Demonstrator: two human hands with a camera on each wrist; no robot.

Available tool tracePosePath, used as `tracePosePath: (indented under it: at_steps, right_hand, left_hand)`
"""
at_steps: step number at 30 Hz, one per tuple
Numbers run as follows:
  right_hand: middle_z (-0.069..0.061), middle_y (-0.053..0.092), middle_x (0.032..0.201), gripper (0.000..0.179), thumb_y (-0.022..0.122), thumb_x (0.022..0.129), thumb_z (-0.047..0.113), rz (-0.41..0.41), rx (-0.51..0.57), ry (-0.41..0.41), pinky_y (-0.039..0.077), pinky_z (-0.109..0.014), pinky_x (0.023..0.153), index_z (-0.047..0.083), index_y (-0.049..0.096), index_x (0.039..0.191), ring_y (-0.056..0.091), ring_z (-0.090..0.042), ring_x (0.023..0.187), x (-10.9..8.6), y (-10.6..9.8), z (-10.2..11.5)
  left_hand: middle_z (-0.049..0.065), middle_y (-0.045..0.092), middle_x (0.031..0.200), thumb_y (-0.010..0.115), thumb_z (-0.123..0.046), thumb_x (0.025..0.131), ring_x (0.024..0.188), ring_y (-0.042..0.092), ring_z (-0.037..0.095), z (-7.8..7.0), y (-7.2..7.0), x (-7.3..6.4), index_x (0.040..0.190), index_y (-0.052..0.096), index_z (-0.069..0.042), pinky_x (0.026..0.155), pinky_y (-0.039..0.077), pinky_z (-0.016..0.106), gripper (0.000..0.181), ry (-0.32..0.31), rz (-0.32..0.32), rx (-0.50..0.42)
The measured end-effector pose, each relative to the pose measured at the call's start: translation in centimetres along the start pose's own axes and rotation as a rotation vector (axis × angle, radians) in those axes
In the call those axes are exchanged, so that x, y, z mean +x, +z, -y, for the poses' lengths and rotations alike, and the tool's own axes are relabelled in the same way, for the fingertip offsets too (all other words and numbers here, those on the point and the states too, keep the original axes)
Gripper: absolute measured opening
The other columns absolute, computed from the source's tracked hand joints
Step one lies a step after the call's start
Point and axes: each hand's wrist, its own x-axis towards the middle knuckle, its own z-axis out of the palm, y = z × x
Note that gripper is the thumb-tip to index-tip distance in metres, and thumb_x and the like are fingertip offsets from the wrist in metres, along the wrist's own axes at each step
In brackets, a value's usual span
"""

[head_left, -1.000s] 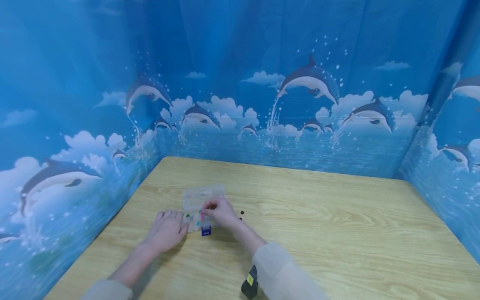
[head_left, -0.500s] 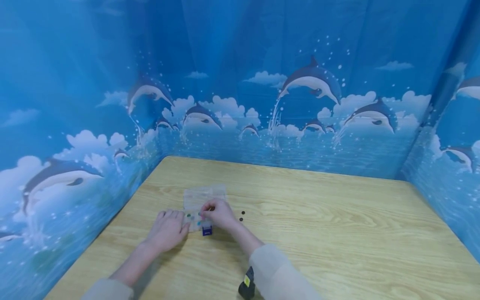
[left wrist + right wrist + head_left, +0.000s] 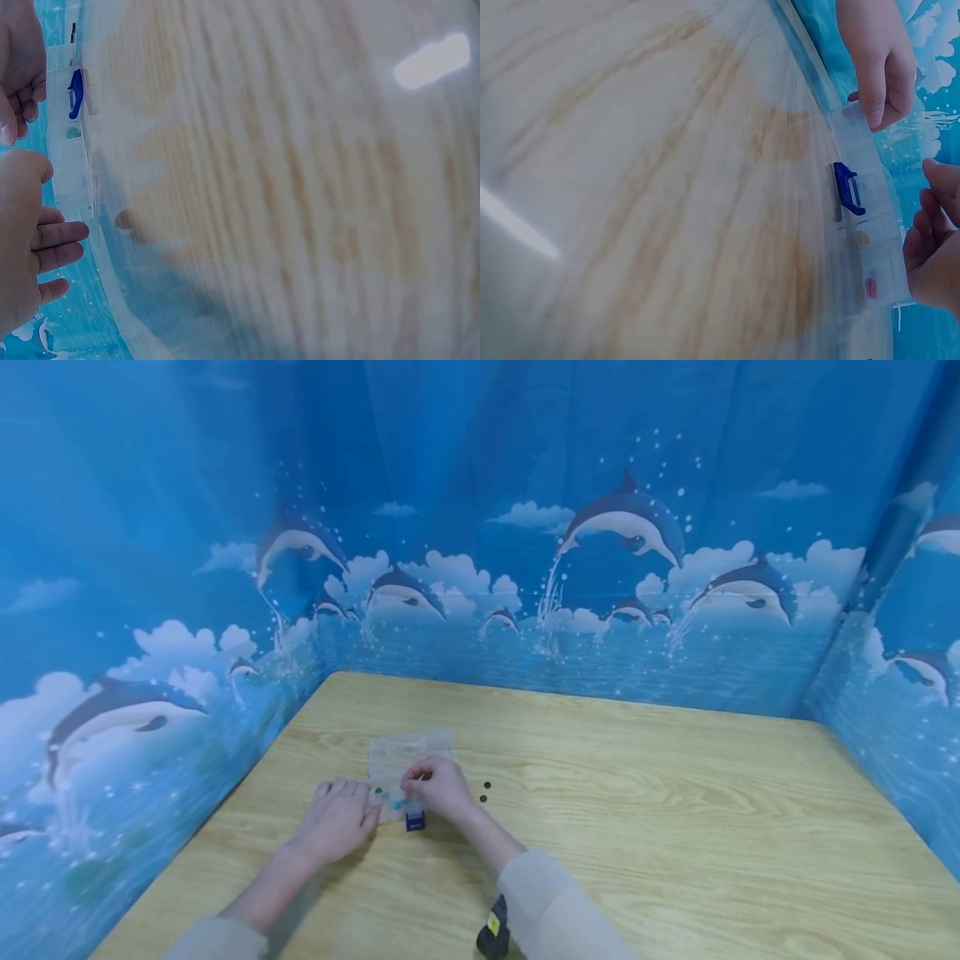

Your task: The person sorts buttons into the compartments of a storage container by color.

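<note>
A clear plastic compartment box [image 3: 386,814] lies on the table, its lid [image 3: 397,756] folded open away from me. Small coloured pieces sit in it, including a green one [image 3: 378,791] and a light-blue one [image 3: 397,805]. On its front side is a dark-blue latch [image 3: 847,189]. My left hand [image 3: 335,820] rests against the box's left end, fingers extended. My right hand [image 3: 442,787] is over the right part of the box, its thumb and forefinger close together; whether a small piece is between them I cannot tell. A red piece [image 3: 871,288] shows through the box wall.
Two small dark round pieces, one farther back [image 3: 487,785] and one nearer [image 3: 483,798], lie right of the right hand. A black device with a yellow label [image 3: 493,931] is beside the right sleeve. A dolphin-print curtain [image 3: 570,635] encloses the wooden table [image 3: 675,827].
My right hand's fingertips shift slightly over the box, and a pink piece seen near them earlier no longer shows. My left hand keeps its place on the box.
</note>
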Motion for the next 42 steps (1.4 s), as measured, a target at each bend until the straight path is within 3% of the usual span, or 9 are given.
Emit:
tracePosePath:
  at_steps: [12,20,29,42]
  right_hand:
    - [0.001,0.060,0.082,0.006,0.070,0.080,0.011,-0.040,0.078,0.019,0.045,-0.023,0.061,0.006,0.070,0.083,0.052,-0.010,0.071,0.5,-1.4,-0.6]
    - [0.000,0.059,0.075,0.006,0.068,0.082,0.008,-0.032,0.144,0.070,0.043,-0.024,0.050,0.003,0.068,0.085,0.051,-0.012,0.062,0.4,-2.7,-1.0]
    - [-0.004,0.064,0.081,0.009,0.069,0.080,0.006,-0.083,0.111,0.016,0.047,-0.025,0.068,0.000,0.068,0.086,0.055,-0.012,0.074,0.6,-4.4,-2.3]
    - [-0.005,0.064,0.088,0.013,0.064,0.086,0.010,-0.081,0.114,0.064,0.049,-0.028,0.071,0.000,0.066,0.093,0.057,-0.015,0.080,0.3,-6.6,-3.5]
  left_hand:
    - [0.019,0.061,0.096,0.054,-0.027,0.090,0.094,0.054,0.035,0.1,0.1,0.0,0.101,0.057,0.006,0.085,0.038,0.050,0.034,-0.002,-0.003,-0.009]
    - [0.019,0.061,0.099,0.054,-0.027,0.091,0.097,0.054,0.036,0.1,0.1,0.0,0.103,0.057,0.006,0.087,0.037,0.052,0.035,-0.011,0.012,-0.012]
    - [0.020,0.060,0.101,0.054,-0.027,0.091,0.098,0.053,0.036,0.0,-0.1,-0.1,0.105,0.057,0.006,0.089,0.037,0.052,0.036,-0.022,0.027,-0.014]
    - [0.018,0.061,0.096,0.054,-0.027,0.090,0.094,0.054,0.034,0.0,0.0,0.0,0.103,0.057,0.005,0.086,0.039,0.050,0.035,-0.002,0.013,0.003]
